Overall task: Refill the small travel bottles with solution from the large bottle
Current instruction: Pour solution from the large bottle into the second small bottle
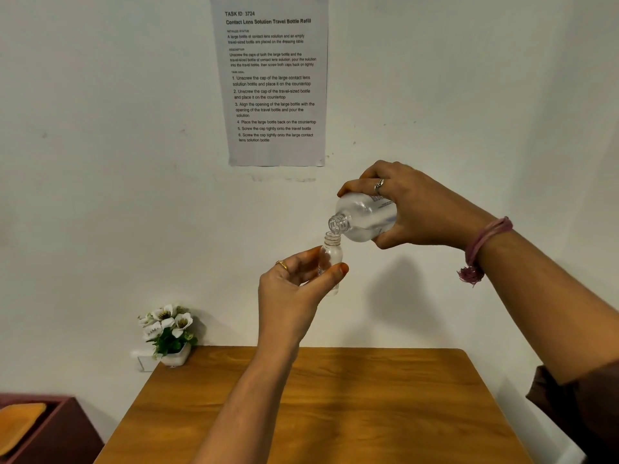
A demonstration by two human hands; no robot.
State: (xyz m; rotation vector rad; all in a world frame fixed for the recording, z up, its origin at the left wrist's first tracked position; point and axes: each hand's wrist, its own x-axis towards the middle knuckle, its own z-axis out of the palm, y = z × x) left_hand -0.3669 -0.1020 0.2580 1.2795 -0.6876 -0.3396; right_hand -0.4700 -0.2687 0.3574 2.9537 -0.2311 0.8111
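Note:
My left hand holds a small clear travel bottle upright, thumb and fingers pinching its body; its threaded neck is uncapped. My right hand grips the large clear bottle, tilted with its uncapped mouth pointing down-left. That mouth sits right above the small bottle's opening, nearly touching it. Both bottles are raised well above the wooden table, in front of the white wall. No caps are in view.
A small pot of white artificial flowers stands at the table's back left corner. A printed task sheet hangs on the wall above. A dark red cabinet with an orange item sits at the lower left.

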